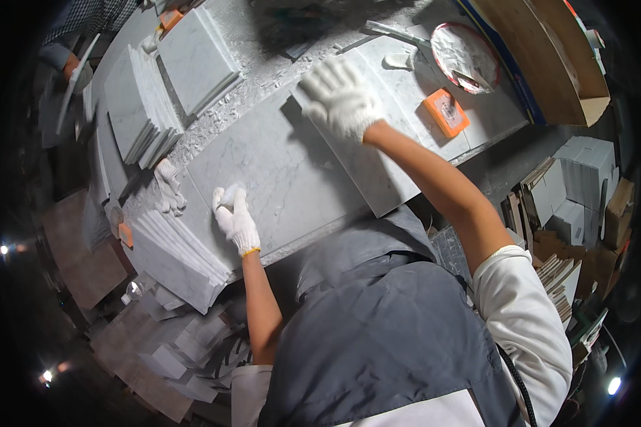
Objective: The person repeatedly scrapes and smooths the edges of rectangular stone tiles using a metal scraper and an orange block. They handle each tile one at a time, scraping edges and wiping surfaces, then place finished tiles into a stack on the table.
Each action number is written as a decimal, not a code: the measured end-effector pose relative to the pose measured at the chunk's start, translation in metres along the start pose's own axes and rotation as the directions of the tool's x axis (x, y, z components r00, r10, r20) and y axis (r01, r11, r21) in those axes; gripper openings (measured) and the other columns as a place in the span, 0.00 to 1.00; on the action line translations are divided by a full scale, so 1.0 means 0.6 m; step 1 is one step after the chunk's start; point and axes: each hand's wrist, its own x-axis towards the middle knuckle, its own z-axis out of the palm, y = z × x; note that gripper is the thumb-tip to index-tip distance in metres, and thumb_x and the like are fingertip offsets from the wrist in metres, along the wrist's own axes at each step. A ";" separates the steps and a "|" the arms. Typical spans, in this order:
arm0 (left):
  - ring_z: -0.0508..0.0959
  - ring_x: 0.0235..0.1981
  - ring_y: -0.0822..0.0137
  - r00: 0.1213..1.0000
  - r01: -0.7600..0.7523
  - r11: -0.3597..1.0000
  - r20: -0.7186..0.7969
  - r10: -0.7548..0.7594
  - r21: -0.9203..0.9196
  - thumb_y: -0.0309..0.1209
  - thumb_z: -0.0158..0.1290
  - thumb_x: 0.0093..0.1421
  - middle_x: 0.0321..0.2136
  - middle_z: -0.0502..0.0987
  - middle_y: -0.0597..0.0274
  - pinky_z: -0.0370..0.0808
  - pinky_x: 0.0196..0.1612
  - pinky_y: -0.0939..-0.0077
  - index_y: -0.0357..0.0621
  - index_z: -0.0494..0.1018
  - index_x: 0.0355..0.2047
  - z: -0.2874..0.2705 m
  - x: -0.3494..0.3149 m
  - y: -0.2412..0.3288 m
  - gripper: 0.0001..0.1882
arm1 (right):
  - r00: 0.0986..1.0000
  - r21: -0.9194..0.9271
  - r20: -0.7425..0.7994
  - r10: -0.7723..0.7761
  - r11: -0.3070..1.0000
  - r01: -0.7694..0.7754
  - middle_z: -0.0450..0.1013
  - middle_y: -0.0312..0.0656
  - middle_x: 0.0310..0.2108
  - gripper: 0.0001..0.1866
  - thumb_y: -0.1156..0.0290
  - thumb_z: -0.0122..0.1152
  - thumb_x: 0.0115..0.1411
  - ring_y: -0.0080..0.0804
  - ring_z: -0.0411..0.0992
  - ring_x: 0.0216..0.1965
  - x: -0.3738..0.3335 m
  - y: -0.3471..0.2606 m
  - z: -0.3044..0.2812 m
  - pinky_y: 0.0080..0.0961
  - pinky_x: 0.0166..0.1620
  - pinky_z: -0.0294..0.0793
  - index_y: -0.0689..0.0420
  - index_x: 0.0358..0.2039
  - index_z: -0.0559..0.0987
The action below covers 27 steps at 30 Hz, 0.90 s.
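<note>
My right hand [342, 101], in a white knit glove, lies flat with its fingers apart at the far end of a grey-veined white marble tile [374, 160]. That tile's near corner juts past the table's front edge. To the left, my left hand [236, 220], also gloved, is curled above a broad marble slab [271, 188]. A small pale piece shows between its thumb and fingers; its kind cannot be made out.
Marble tile stacks [196, 60] stand at the left, beside an empty glove [169, 186]. More tiles [174, 252] lean near the front edge. At right are an orange-rimmed block [446, 112], a round tub of white paste [465, 53] and a cardboard box [548, 57]. Another person's hand [71, 67] shows far left.
</note>
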 end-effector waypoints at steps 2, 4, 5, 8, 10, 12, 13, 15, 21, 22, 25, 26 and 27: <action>0.77 0.55 0.62 1.000 0.007 1.000 0.002 -0.007 -0.001 0.29 0.67 0.60 0.58 0.74 0.51 0.77 0.55 0.69 0.32 0.67 0.63 0.004 -0.004 0.008 0.34 | 0.948 0.130 0.170 -0.269 0.960 0.250 0.50 0.41 0.78 0.39 0.39 0.38 0.75 0.40 0.40 0.80 -0.064 -0.010 -0.005 0.41 0.79 0.30 0.48 0.77 0.54; 0.76 0.55 0.61 0.999 0.053 0.999 -0.003 -0.053 -0.006 0.28 0.66 0.60 0.58 0.73 0.50 0.77 0.56 0.69 0.32 0.66 0.64 0.006 -0.011 0.016 0.34 | 0.882 0.166 0.089 -0.463 0.880 0.445 0.57 0.40 0.75 0.36 0.41 0.46 0.72 0.41 0.48 0.77 -0.118 0.019 -0.015 0.42 0.79 0.37 0.46 0.74 0.61; 0.77 0.54 0.61 0.999 0.047 0.999 0.001 -0.047 0.027 0.25 0.65 0.60 0.59 0.72 0.50 0.77 0.55 0.69 0.33 0.63 0.66 0.006 -0.012 0.021 0.36 | 0.899 0.056 0.062 -0.433 0.901 0.430 0.60 0.40 0.72 0.35 0.42 0.49 0.70 0.43 0.51 0.75 -0.126 0.040 -0.020 0.42 0.78 0.41 0.46 0.71 0.65; 0.75 0.57 0.61 0.996 0.077 0.994 0.057 -0.072 -0.075 0.22 0.66 0.59 0.59 0.71 0.51 0.76 0.57 0.67 0.33 0.59 0.68 -0.002 -0.032 0.038 0.40 | 0.984 0.223 -0.163 -0.074 0.969 0.110 0.66 0.45 0.64 0.30 0.46 0.55 0.65 0.55 0.54 0.72 -0.118 0.098 -0.033 0.46 0.75 0.49 0.47 0.64 0.72; 0.72 0.61 0.59 0.990 0.108 0.990 0.095 -0.100 -0.085 0.21 0.67 0.57 0.62 0.69 0.48 0.73 0.62 0.65 0.34 0.56 0.70 -0.019 -0.055 0.048 0.44 | 0.996 0.307 -0.092 0.024 0.952 0.006 0.66 0.47 0.64 0.30 0.46 0.54 0.66 0.54 0.54 0.73 -0.133 0.102 -0.035 0.46 0.75 0.48 0.49 0.62 0.73; 0.67 0.66 0.56 0.993 0.115 0.992 0.020 -0.116 0.050 0.21 0.67 0.57 0.66 0.64 0.43 0.67 0.67 0.62 0.34 0.52 0.72 -0.040 -0.094 0.056 0.47 | 0.989 0.074 -0.089 -0.115 0.990 0.121 0.66 0.51 0.67 0.38 0.35 0.48 0.67 0.54 0.57 0.72 -0.185 0.067 -0.031 0.53 0.75 0.53 0.53 0.64 0.72; 0.65 0.68 0.54 0.985 0.172 0.975 -0.008 -0.173 0.142 0.21 0.68 0.56 0.68 0.61 0.40 0.64 0.70 0.60 0.34 0.51 0.73 -0.049 -0.117 0.059 0.49 | 0.972 0.218 -0.054 -0.229 0.947 0.235 0.68 0.50 0.66 0.35 0.38 0.50 0.67 0.52 0.60 0.72 -0.214 0.052 -0.024 0.54 0.75 0.53 0.53 0.63 0.73; 0.63 0.71 0.52 0.987 0.164 0.985 -0.010 -0.163 0.055 0.22 0.67 0.57 0.69 0.60 0.38 0.62 0.73 0.58 0.33 0.49 0.73 -0.054 -0.163 0.063 0.50 | 0.918 0.243 -0.046 -0.393 0.887 0.392 0.69 0.47 0.66 0.34 0.38 0.53 0.64 0.47 0.63 0.71 -0.282 0.014 -0.008 0.51 0.74 0.57 0.50 0.61 0.75; 0.68 0.67 0.49 0.889 0.159 0.985 0.423 -0.174 0.070 0.25 0.62 0.63 0.66 0.65 0.40 0.68 0.68 0.58 0.33 0.58 0.70 0.014 -0.226 0.100 0.38 | 0.996 0.222 -0.085 -0.004 0.975 0.022 0.74 0.48 0.53 0.30 0.41 0.43 0.72 0.53 0.70 0.60 -0.385 0.089 -0.025 0.46 0.66 0.68 0.54 0.53 0.78; 0.66 0.69 0.48 0.829 0.173 0.980 0.524 -0.196 0.094 0.27 0.60 0.65 0.66 0.65 0.39 0.68 0.68 0.59 0.32 0.57 0.71 0.026 -0.223 0.114 0.38 | 0.984 0.121 -0.174 0.046 0.992 -0.025 0.74 0.49 0.55 0.29 0.43 0.44 0.72 0.55 0.69 0.61 -0.398 0.094 -0.028 0.47 0.66 0.67 0.56 0.53 0.78; 0.75 0.59 0.60 0.747 0.214 0.957 0.598 -0.290 0.197 0.30 0.59 0.66 0.58 0.75 0.47 0.74 0.60 0.67 0.31 0.67 0.64 0.054 -0.215 0.153 0.28 | 0.947 0.362 -0.074 0.314 0.893 -0.268 0.74 0.51 0.59 0.23 0.60 0.53 0.70 0.51 0.70 0.63 -0.450 0.100 -0.024 0.40 0.68 0.67 0.60 0.59 0.76; 0.77 0.56 0.63 0.716 0.247 0.952 0.628 -0.305 0.181 0.30 0.59 0.67 0.55 0.77 0.48 0.76 0.58 0.69 0.31 0.69 0.63 0.060 -0.214 0.163 0.27 | 0.915 0.439 -0.035 0.401 0.829 -0.346 0.74 0.51 0.59 0.23 0.61 0.53 0.70 0.51 0.71 0.63 -0.468 0.095 -0.016 0.40 0.68 0.67 0.61 0.60 0.75; 0.78 0.54 0.64 0.679 0.226 0.940 0.651 -0.340 0.256 0.32 0.59 0.67 0.54 0.78 0.49 0.76 0.56 0.70 0.32 0.70 0.62 0.069 -0.212 0.169 0.26 | 0.867 0.516 0.008 0.498 0.740 -0.430 0.74 0.51 0.60 0.24 0.61 0.53 0.71 0.50 0.71 0.63 -0.481 0.087 -0.003 0.39 0.68 0.68 0.61 0.62 0.75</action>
